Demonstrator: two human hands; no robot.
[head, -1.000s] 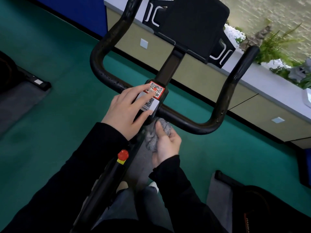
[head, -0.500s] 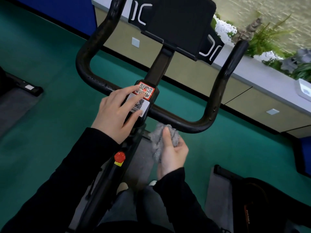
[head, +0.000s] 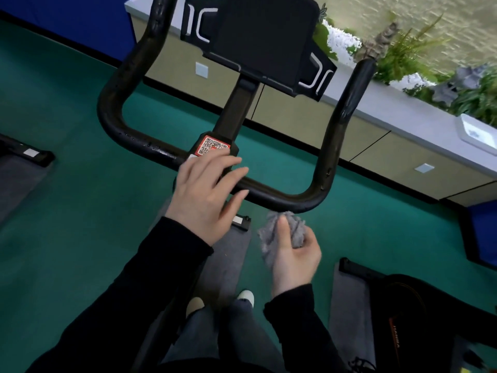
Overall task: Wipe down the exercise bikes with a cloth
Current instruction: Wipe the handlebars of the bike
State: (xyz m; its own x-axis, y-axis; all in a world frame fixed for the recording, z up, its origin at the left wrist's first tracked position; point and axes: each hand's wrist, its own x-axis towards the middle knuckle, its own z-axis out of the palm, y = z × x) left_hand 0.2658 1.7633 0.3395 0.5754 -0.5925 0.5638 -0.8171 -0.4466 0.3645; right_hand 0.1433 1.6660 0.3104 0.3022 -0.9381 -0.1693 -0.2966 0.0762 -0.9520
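The exercise bike's black U-shaped handlebar (head: 285,196) fills the middle of the view, with a dark console (head: 265,39) above it and a red QR sticker (head: 212,145) on the stem. My left hand (head: 205,195) hovers over the stem clamp with fingers straight and spread, just below the sticker. My right hand (head: 293,254) grips a bunched grey cloth (head: 282,230) directly under the handlebar's lower right bend, and the cloth's top touches the bar's underside.
Green carpet covers the floor. A grey mat (head: 228,254) lies under the bike, with my shoes (head: 246,296) on it. Another bike's base (head: 25,153) sits at the left and a dark machine (head: 419,305) at the lower right. A beige counter (head: 376,138) with plants runs behind.
My left hand slid down off the QR sticker and spread its fingers. My right hand moved the cloth rightward along the underside of the handlebar toward the right bend.
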